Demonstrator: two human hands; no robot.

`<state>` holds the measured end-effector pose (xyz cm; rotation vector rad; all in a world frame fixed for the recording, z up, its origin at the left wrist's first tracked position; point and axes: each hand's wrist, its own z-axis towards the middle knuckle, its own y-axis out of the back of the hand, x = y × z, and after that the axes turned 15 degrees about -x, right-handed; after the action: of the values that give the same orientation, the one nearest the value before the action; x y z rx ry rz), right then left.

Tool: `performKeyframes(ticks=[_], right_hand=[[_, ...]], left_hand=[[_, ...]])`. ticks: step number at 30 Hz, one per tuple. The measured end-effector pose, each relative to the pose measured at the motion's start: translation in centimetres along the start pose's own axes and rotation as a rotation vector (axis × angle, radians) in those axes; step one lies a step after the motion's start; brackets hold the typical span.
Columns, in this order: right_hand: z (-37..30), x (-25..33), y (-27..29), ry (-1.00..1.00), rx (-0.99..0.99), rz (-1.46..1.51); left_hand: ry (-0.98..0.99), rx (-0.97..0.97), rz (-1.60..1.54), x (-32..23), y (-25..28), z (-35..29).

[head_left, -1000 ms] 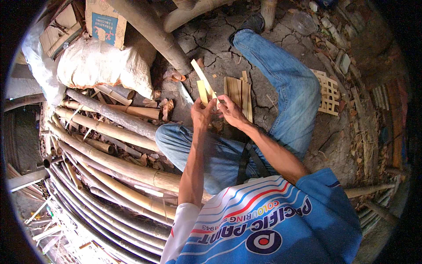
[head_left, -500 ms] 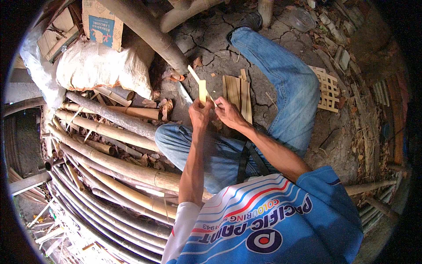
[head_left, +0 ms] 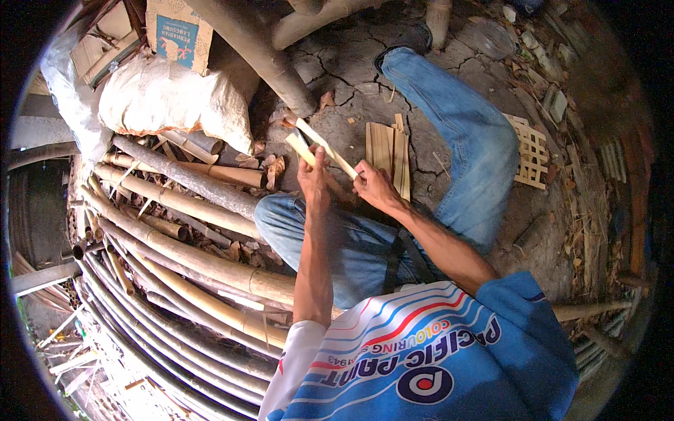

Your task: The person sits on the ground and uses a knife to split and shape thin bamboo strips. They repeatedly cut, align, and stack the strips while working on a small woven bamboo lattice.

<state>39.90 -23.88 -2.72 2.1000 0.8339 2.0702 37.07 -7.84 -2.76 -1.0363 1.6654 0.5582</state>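
My left hand [head_left: 313, 174] is closed around a short, pale bamboo strip [head_left: 300, 148], whose far end sticks out past the thumb. Pinched in my right hand [head_left: 374, 185] is the near end of a longer bamboo strip [head_left: 328, 149]. It slants away to the far left, passing close beside the left thumb; whether they touch I cannot tell. Just beyond the right hand, a stack of flat bamboo slats [head_left: 380, 149] lies on the cracked ground. An open woven lattice of strips [head_left: 531, 153] rests right of my bent leg.
Long bamboo poles [head_left: 203, 255] lie along my left side. Past them sits a stuffed white sack [head_left: 175, 102] with a printed cardboard box [head_left: 180, 34] behind it. A thick bamboo post [head_left: 270, 67] slants down ahead of my hands. Dry leaves [head_left: 275, 172] litter the ground.
The longer strip now slants at a lower angle, and more of it shows between the hands. The left hand's strip has tipped to the left. The whole view has shifted slightly.
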Motion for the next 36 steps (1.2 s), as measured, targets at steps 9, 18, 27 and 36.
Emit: performKeyframes(ticks=[9, 18, 27, 36], right_hand=[[-0.6, 3.4, 1.2, 0.181, -0.008, 0.182], [6.8, 3.4, 5.7, 0.186, -0.461, 0.196], [10.0, 3.6, 7.4, 0.128, -0.165, 0.104], [11.1, 0.4, 9.0, 0.034, -0.527, 0.374]], left_hand=[[0.075, 0.191, -0.054, -0.8, -0.2, -0.7], [0.298, 0.54, 0.12, -3.7, -0.9, -2.5], [0.301, 0.687, 0.162, -3.2, -1.2, -2.5], [0.329, 0.616, 0.163, -4.5, -1.1, -3.2]])
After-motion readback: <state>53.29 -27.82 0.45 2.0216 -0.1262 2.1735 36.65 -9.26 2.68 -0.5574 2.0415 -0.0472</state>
